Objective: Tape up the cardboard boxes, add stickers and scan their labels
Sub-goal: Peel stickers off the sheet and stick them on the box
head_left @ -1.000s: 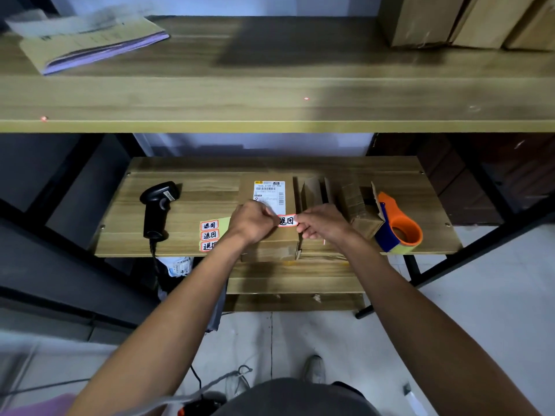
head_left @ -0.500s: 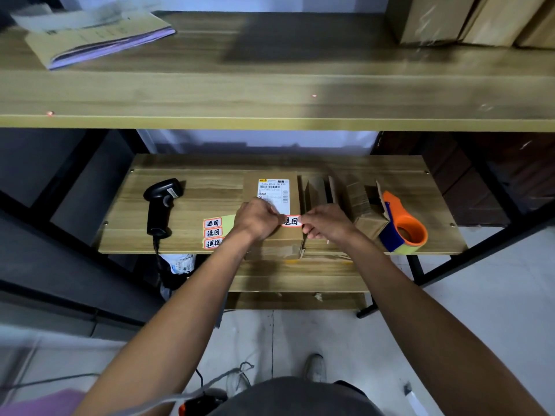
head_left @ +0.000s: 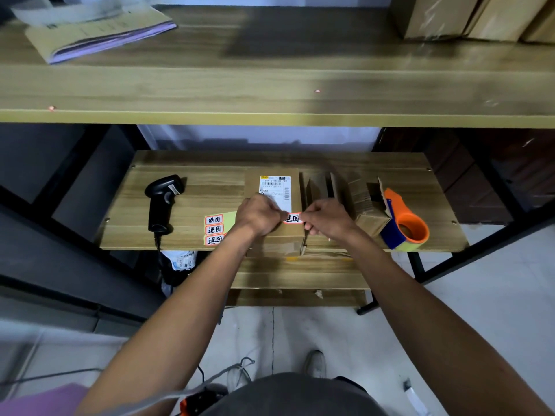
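Over cardboard box [head_left: 251, 185], hands [head_left: 258, 214] [head_left: 327, 219] seemingly pinch rectangular sticker [head_left: 292, 218].

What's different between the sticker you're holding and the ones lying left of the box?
The held sticker is single, pinched between left hand and right hand over the box; the sheet stickers are three in a column. The held sticker is off the backing; the sheet stickers sit on a yellow backing on the table. Both have orange borders and black characters.
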Demonstrator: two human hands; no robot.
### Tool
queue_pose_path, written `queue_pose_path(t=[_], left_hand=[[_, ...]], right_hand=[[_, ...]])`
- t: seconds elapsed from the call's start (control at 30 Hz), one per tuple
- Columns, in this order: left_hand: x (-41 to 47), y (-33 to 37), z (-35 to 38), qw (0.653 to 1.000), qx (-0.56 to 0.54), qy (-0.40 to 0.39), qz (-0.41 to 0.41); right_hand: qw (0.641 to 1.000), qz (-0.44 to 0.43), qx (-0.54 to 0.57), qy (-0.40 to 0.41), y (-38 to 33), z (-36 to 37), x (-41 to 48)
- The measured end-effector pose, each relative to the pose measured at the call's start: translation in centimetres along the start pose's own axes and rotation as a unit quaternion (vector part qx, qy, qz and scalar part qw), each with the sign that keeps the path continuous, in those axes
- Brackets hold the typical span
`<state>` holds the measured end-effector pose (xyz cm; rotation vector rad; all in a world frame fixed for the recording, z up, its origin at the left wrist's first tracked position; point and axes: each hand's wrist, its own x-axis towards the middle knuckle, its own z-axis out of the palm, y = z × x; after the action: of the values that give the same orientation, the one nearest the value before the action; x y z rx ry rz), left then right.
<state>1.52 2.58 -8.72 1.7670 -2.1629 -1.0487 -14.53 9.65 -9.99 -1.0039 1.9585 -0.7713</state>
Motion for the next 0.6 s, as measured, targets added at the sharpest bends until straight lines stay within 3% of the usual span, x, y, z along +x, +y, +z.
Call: queue_pose_path(t=[0.27,0.6], left_hand=[[-0.2,0.0,0.0,1.0,0.01,0.001,0.003],[-1.0,0.1,0.6,0.994,0.067,0.048,0.064]], right_hand=[[0.999,-0.016,-0.028,0.019,0.0,0.4,-0.2],[0.985,0.039,0.162,-0.044,1.7,0.5,-1.1]])
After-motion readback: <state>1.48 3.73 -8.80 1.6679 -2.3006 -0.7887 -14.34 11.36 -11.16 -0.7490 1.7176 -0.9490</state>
